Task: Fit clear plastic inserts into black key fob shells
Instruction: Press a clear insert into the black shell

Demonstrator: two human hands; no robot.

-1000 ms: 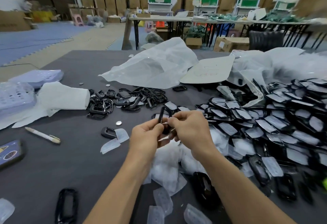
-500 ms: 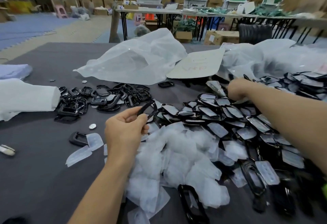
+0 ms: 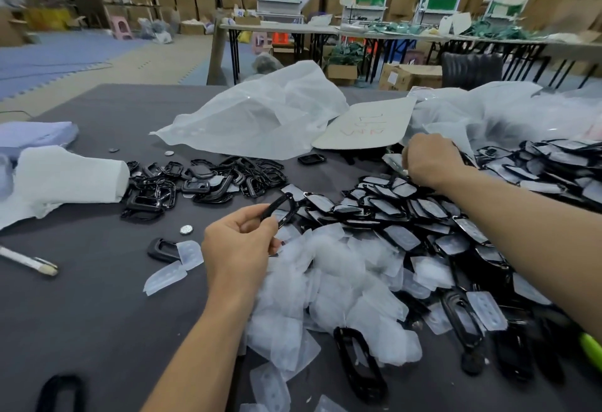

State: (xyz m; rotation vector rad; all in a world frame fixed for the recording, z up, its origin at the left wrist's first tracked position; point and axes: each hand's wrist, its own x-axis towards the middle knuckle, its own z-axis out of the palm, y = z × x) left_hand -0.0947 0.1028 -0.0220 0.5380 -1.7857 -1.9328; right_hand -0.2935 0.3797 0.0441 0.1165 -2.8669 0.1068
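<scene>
Pinches a black shell (image 3: 281, 208) between thumb and fingers of the left hand (image 3: 239, 242), just above the left edge of a heap of clear inserts (image 3: 342, 274) on the dark table (image 3: 81, 297). Holds the right hand (image 3: 430, 159) farther off to the right, fingers curled down onto a spread of fitted shells (image 3: 407, 213); cannot tell what it grasps. Has empty shells (image 3: 202, 180) piled to the far left, with a pen (image 3: 29, 261) by the left edge.
</scene>
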